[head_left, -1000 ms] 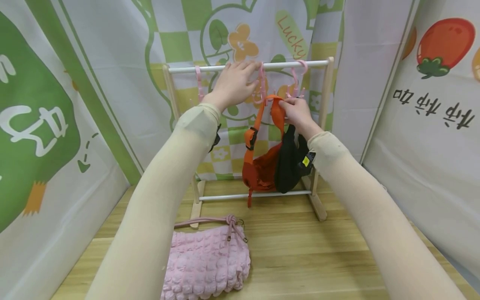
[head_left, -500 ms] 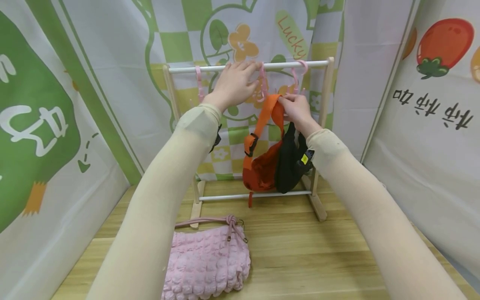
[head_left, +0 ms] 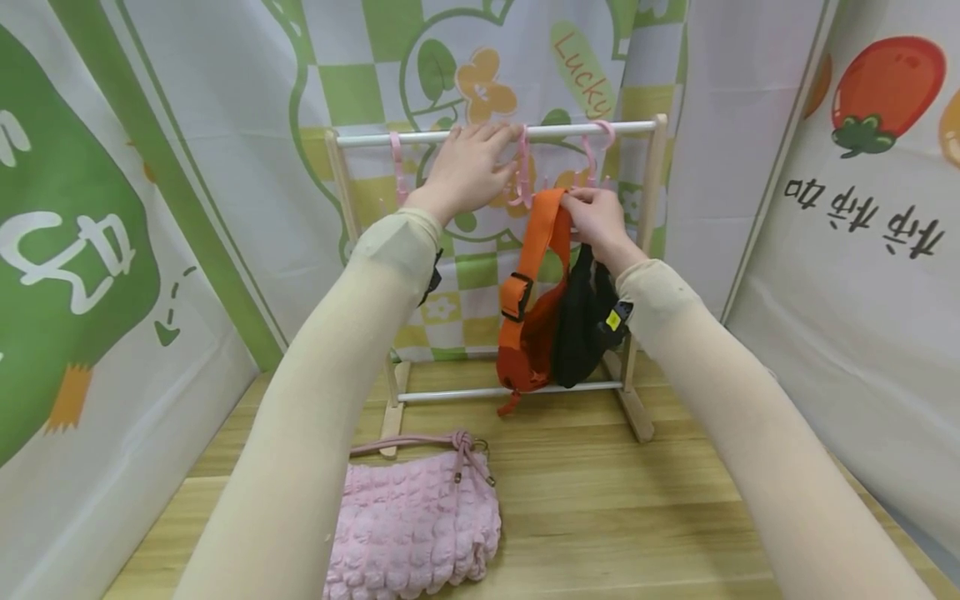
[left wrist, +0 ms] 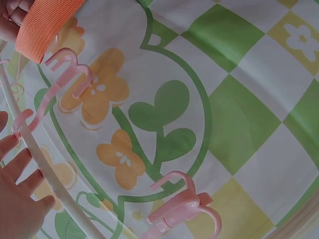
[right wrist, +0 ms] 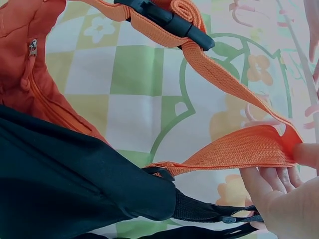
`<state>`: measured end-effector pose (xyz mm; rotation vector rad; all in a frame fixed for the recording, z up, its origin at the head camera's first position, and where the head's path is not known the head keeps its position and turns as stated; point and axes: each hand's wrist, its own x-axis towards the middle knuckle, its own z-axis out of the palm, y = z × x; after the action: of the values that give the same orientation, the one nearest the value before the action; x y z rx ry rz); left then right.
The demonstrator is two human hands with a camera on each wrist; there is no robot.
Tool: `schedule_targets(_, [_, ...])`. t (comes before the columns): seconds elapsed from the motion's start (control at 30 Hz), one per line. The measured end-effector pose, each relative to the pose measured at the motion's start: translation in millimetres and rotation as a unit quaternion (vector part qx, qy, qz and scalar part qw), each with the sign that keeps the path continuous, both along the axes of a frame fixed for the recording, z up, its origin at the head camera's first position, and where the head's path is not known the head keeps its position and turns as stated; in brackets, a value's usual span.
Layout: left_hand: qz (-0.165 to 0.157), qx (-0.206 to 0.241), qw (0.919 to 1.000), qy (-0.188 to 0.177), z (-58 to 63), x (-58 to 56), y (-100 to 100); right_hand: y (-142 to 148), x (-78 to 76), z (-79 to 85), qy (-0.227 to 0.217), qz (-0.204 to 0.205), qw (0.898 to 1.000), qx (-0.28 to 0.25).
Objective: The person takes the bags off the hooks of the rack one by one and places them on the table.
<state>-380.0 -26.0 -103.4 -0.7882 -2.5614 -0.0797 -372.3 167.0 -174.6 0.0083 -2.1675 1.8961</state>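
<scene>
My right hand point(head_left: 597, 223) pinches the top of an orange webbing strap point(head_left: 542, 225) between thumb and fingers. The strap belongs to an orange waist bag point(head_left: 517, 367) with a black buckle point(head_left: 516, 297), hanging low by the rack's bottom bar. In the left wrist view, the strap point(left wrist: 47, 25) shows just above a pink hook point(left wrist: 62, 82). Against the orange bag hangs a black bag point(right wrist: 84, 184); its strap point(right wrist: 199, 210) passes below my right hand. My left hand point(head_left: 468, 167) rests on the rack's top rail point(head_left: 558, 131) beside the middle pink hook, fingers extended.
The rack has wooden side posts point(head_left: 652, 192) and a bottom bar point(head_left: 442, 394). Other pink hooks hang at its left point(head_left: 398, 167) and right point(head_left: 590, 158). A puffy pink handbag point(head_left: 420, 525) lies on the wooden table in front. Printed curtains point(head_left: 360, 92) enclose the back and sides.
The orange strap has turned its broad face forward and its top has shifted slightly right of the middle hook. Buckle and orange bag have swung right. My left hand stays on the rail.
</scene>
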Motion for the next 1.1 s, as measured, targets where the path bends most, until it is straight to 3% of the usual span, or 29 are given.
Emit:
schedule_targets(0.6, [-0.004, 0.004, 1.0, -0.002, -4.1, -1.7, -3.4, -4.8, 10.0, -1.9, 0.018, 0.01, 1.0, -0.002])
schedule_targets(1.1, [-0.006, 0.01, 0.9994, 0.032, -9.1, -2.4, -13.6, -3.7, 17.8, 4.6, 0.037, 0.009, 0.999, -0.013])
